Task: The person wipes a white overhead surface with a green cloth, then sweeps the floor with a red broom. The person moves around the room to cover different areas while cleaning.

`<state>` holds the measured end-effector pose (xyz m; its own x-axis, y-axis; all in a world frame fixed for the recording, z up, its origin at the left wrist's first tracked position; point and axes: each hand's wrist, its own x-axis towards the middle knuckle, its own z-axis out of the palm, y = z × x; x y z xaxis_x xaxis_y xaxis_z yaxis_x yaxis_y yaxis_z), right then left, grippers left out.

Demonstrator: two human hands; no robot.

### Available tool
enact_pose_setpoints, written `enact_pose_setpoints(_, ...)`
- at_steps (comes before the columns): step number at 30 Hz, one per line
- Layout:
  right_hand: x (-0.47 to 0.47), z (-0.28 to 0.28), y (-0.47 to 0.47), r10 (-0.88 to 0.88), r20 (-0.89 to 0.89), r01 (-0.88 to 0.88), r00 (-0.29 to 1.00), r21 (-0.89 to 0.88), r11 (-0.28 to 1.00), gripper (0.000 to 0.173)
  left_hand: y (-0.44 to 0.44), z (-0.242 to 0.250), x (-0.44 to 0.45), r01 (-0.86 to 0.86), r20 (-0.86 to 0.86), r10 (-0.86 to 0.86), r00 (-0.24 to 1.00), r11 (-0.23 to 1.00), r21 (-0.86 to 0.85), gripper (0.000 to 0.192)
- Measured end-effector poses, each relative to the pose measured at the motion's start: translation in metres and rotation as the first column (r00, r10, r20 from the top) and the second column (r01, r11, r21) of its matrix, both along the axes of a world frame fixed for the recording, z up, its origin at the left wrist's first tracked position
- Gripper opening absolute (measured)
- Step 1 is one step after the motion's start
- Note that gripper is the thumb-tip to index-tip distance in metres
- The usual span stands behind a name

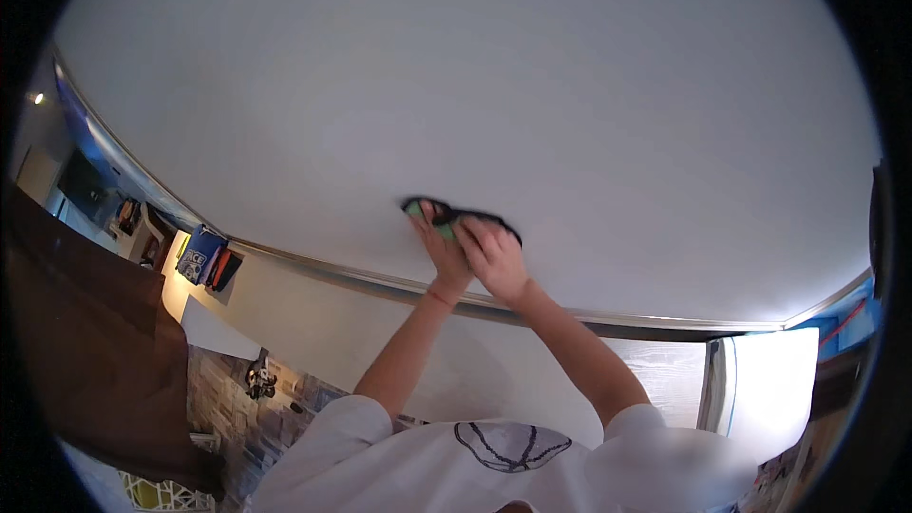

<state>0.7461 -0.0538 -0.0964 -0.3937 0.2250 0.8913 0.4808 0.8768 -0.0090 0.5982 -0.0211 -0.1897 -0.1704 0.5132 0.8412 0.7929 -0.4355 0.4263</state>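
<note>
A black and green item [445,230], blurred and possibly a folded cloth or pad, lies against a large smooth pale panel [463,100] with a metallic trim along its near edge. My left hand [445,246] holds its green part, with the fingers bent over it. Close beside it, my right hand [495,253] grips the right part, its fingers curled near the black rim. The two hands nearly touch. What the item is cannot be told, as the fingers cover much of it.
Folded garments [203,256] sit at the left, by a lit recess. A dark brown surface [92,342] fills the lower left. Below the panel's trim are a pale surface [320,306] and a patterned floor [231,392]. At the lower right hangs or stands a bright white item [773,392].
</note>
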Motion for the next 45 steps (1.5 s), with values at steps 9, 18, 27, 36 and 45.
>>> enact_pose_setpoints(9, 0.01, -0.041, -0.005, 0.01, 0.21, 0.006, 0.978, -0.074, 0.997, 0.045, -0.037, -0.012, 0.016, -0.153, -0.134, 0.147, 0.98, 0.988, -0.037, 0.071)
enact_pose_setpoints(18, -0.05, 0.018, -0.001, 0.068, 0.128, -0.06, 0.989, -0.068, 0.996, 0.046, -0.014, 0.042, -0.019, 0.041, 0.435, -0.112, 0.894, 0.985, 0.17, 0.064)
enact_pose_setpoints(27, -0.006, -0.071, 0.004, -0.004, 0.381, -0.012, 0.925, 0.041, 0.999, 0.045, -0.051, -0.012, 0.032, 0.159, 0.562, -0.096, 0.821, 0.985, -0.064, 0.102)
enact_pose_setpoints(36, 0.043, 0.114, 0.015, -0.211, -0.176, 0.259, 0.961, 0.322, 0.91, 0.04, -0.006, 0.176, 0.069, -0.115, -0.122, 0.171, 0.978, 0.922, 0.37, 0.059)
enact_pose_setpoints(45, 0.164, 0.17, 0.014, -0.46, -0.455, 0.615, 0.763, 0.292, 0.732, 0.03, -0.013, 0.257, 0.196, 0.049, -0.328, 0.094, 0.94, 0.914, 0.403, 0.057)
